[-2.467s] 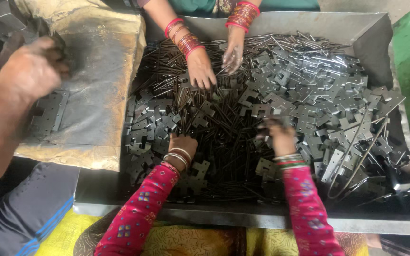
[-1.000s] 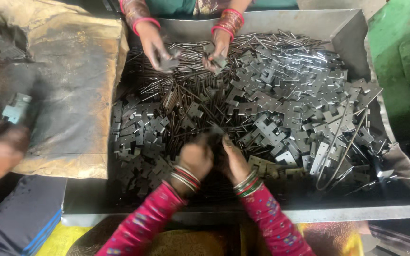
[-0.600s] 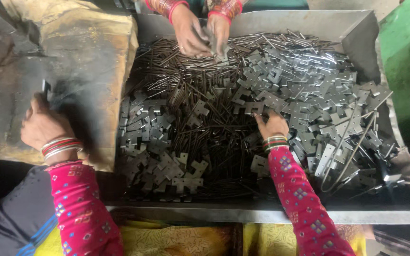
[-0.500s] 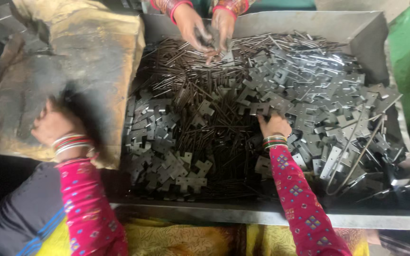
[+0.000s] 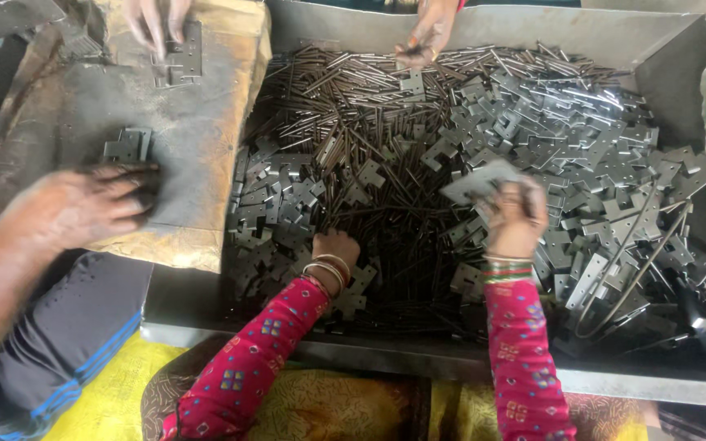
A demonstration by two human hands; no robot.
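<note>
A large grey sheet-metal tray (image 5: pixel 663 73) fills most of the view, heaped with thin dark steel pins (image 5: pixel 328 98) toward the upper left and flat grey notched metal plates (image 5: pixel 582 155) toward the right. The person's two arms, in pink patterned sleeves with bangles, reach in from the bottom edge.

The right hand (image 5: pixel 515 219), at centre right, is lifted above the pile; its grip is closed on one grey plate (image 5: pixel 477 181), pinched by an edge, probably so the plate's face stays free. The left hand (image 5: pixel 335 247), low in the centre, is pressed down among pins and plates with fingers curled under — whether it has hold of anything cannot be told.

At the left sits a worn brown-wrapped counter (image 5: pixel 198 147) carrying a small stack of joined plates (image 5: pixel 128 144). A co-worker's dusty hand (image 5: pixel 83 208) rests flat beside that stack. At the top edge, other hands (image 5: pixel 153 20) touch a finished hinge-like piece (image 5: pixel 180 57), and another hand (image 5: pixel 426 37) picks at the pins.

No packages, labels or signs are visible.
</note>
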